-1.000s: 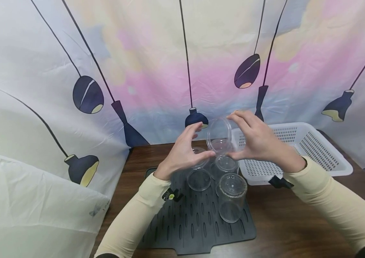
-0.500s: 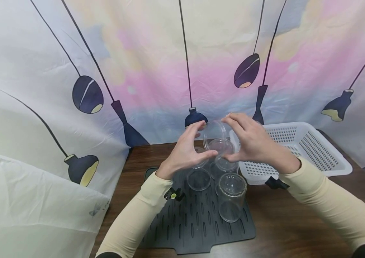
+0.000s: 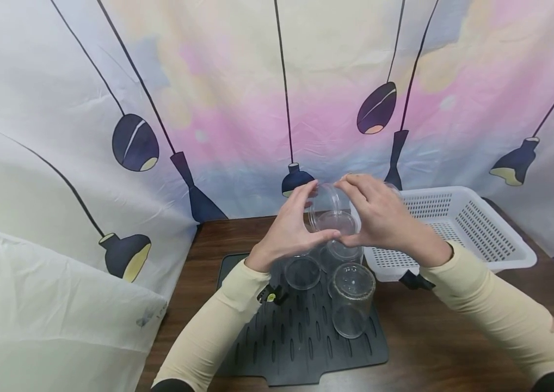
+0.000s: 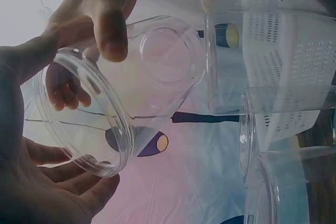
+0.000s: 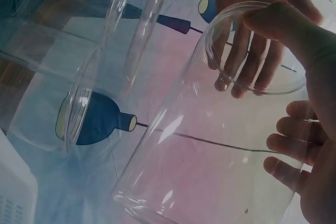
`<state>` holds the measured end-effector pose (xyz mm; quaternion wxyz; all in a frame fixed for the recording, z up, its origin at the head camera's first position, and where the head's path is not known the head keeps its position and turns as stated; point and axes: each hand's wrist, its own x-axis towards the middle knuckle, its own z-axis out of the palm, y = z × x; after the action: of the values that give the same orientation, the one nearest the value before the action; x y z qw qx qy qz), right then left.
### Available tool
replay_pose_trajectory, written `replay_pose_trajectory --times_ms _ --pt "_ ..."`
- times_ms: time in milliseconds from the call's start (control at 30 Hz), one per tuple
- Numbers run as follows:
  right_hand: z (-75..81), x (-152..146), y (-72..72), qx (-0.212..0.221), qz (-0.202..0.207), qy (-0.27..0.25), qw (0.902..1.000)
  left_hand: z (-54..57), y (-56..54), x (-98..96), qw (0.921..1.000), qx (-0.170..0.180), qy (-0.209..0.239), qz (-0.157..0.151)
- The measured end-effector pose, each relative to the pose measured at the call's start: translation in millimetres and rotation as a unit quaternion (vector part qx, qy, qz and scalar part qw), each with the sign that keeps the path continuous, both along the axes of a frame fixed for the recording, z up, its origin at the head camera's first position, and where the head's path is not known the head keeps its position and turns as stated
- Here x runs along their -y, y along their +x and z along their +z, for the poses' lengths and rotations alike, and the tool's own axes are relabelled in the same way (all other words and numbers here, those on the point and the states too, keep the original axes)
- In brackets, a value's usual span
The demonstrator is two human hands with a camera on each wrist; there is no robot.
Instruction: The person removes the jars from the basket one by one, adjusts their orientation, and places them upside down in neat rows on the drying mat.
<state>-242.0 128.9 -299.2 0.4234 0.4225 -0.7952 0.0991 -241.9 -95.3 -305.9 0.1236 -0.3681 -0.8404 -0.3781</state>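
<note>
A clear see-through jar [image 3: 328, 202] is held up over the back of the dark mat, tilted on its side with its round rim toward my left hand. My left hand [image 3: 288, 233] curves its thumb and fingers around the rim. Opposite it, my right hand [image 3: 388, 218] holds the jar, its thumb near the same rim. In the right wrist view the body of the jar [image 5: 199, 156] stretches toward the lower left. Fingers show through the jar [image 4: 165, 95] in the left wrist view. Whether a separate lid sits at the rim, I cannot tell.
Several more clear jars, such as the front jar [image 3: 353, 302], stand on a slotted dark mat [image 3: 301, 359] on the wooden table [image 3: 434, 337]. A white perforated basket [image 3: 514, 247] stands at the right. Behind hangs a lamp-patterned cloth [image 3: 238, 98].
Both hands have come closer together at the jar's rim. My left hand has moved slightly right and my right hand slightly left, with the jar still held up.
</note>
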Motion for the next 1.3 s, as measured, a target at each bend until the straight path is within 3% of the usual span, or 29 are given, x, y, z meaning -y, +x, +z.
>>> replay_pose_trajectory --times_ms 300,667,933,1067,1300 --pt "-0.5 2 1.1 -0.002 -0.007 0.002 1.0 1.1 1.9 1.4 0.9997 -0.005 0.004 0.022" --pt "-0.1 1 2.4 0.015 0.002 0.001 0.9999 0.0 1.4 2.8 0.9995 -0.001 0.017 0.026" --pt "3.0 -7 0.8 0.042 0.033 -0.02 0.9984 1.8 1.8 6.6 0.9994 -0.005 0.024 0.024" --pt "3.8 -17 -0.3 0.088 0.042 -0.05 0.994 1.8 2.0 10.1 0.9992 -0.007 0.029 0.026" --pt "4.0 -35 -2.3 0.204 0.054 -0.131 0.9688 2.0 2.0 14.3 0.9991 -0.01 0.034 0.024"
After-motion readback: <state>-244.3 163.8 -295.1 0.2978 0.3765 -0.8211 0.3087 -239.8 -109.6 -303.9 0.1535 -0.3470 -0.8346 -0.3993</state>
